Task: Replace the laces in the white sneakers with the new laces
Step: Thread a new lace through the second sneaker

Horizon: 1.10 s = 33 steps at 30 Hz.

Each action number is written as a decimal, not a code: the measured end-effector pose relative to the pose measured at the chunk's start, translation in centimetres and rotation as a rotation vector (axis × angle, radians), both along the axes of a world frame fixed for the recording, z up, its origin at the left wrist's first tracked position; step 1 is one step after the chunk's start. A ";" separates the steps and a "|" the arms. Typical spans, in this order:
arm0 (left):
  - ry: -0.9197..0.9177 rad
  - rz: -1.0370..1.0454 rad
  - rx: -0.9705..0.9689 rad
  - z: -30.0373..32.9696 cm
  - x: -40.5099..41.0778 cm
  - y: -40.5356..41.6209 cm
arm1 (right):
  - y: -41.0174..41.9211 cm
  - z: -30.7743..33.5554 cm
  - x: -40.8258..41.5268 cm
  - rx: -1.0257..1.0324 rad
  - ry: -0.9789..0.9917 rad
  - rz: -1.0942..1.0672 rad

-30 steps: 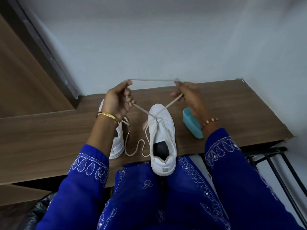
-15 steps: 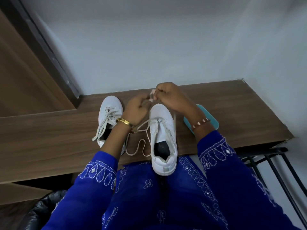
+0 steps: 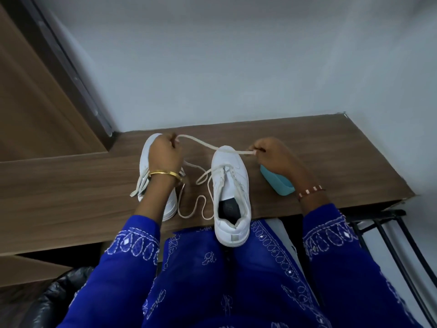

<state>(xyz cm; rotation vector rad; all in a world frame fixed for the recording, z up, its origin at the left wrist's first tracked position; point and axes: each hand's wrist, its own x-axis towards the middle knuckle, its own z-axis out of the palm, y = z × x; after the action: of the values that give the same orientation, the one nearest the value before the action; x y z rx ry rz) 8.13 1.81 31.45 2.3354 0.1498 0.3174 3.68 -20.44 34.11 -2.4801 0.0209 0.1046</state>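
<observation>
- While the left hand (image 3: 165, 152) pinches one end of the lace (image 3: 208, 145), the right hand (image 3: 274, 155) pinches the other; hands apart.
- Lace spans the toe of the near sneaker (image 3: 230, 192), heel overhanging the table (image 3: 331, 147).
- Second sneaker (image 3: 147, 157) sits beneath the left wrist.
- Blue box (image 3: 276, 183) lies under the right wrist.

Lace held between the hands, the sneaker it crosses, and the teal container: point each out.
Lace (image 3: 201, 143), head view, span between hands.
Sneaker (image 3: 230, 162), head view, toe cap.
Teal container (image 3: 276, 183), head view, side wall.
</observation>
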 end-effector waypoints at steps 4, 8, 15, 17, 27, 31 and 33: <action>-0.094 -0.362 0.020 0.4 -2.3 -3.3 | 2.5 0.3 0.0 0.132 -0.058 0.026; -0.015 -0.517 0.014 -0.2 -3.7 -5.4 | 3.5 0.5 -0.3 0.198 -0.155 0.029; -0.013 -0.340 -0.031 -0.2 -3.1 -4.0 | 0.7 -0.7 -1.2 0.227 -0.110 -0.074; 0.030 -0.307 0.009 -0.5 -2.9 -3.5 | 0.3 -1.1 -1.4 0.212 -0.108 -0.103; 0.061 -0.492 -0.216 -1.5 -4.3 -6.0 | 3.3 -2.6 -1.0 0.194 -0.257 -0.122; 0.107 -0.472 -0.168 -1.9 -4.1 -6.6 | 3.0 -3.4 -0.8 0.161 -0.275 -0.173; 0.125 -0.474 -0.179 -2.2 -4.0 -6.4 | 2.9 -4.0 -0.8 0.180 -0.255 -0.196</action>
<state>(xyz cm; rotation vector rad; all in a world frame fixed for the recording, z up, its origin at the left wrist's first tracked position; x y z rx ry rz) 4.16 -4.63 29.25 2.1317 -0.3008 -0.0755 2.87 -17.56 30.07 -2.2799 0.1398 -0.2806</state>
